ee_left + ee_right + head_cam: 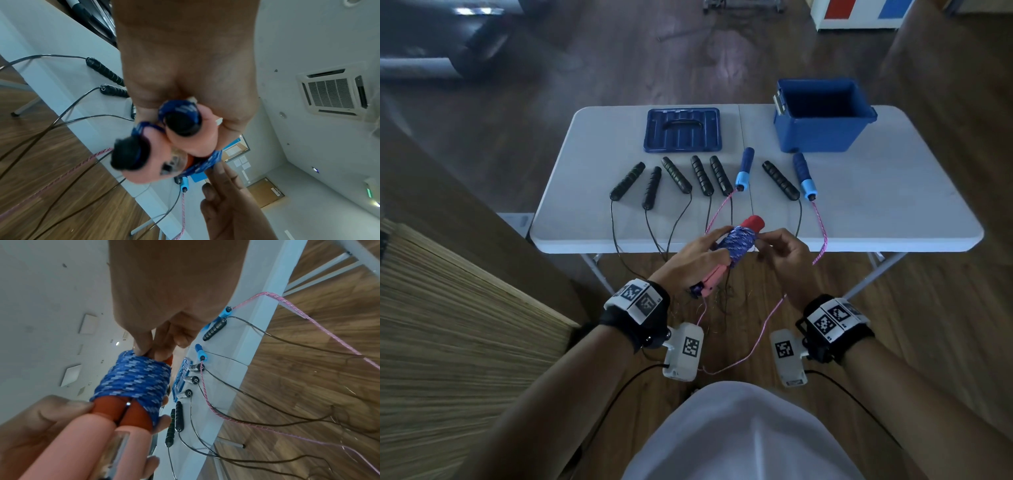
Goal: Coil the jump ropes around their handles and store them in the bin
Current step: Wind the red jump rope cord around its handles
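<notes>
My left hand (695, 255) grips a pair of pink-and-red handles (753, 222) held side by side, with a blue patterned rope (736, 244) coiled tightly around them. Their pink ends (152, 164) point back at my wrist. My right hand (780, 251) pinches the top of the blue coil (133, 379) with thumb and fingertips (141, 350). The open blue bin (822, 116) stands at the table's far right. Two blue handles (743, 169) joined by a pink rope (820, 222) lie on the table, the rope hanging over the front edge.
Several black handles (676, 174) lie in a row on the white folding table (893, 192), their thin black cords (267, 417) trailing off the front edge to the wooden floor. The bin's blue lid (683, 130) lies flat at the back. A wooden surface (448, 342) is at my left.
</notes>
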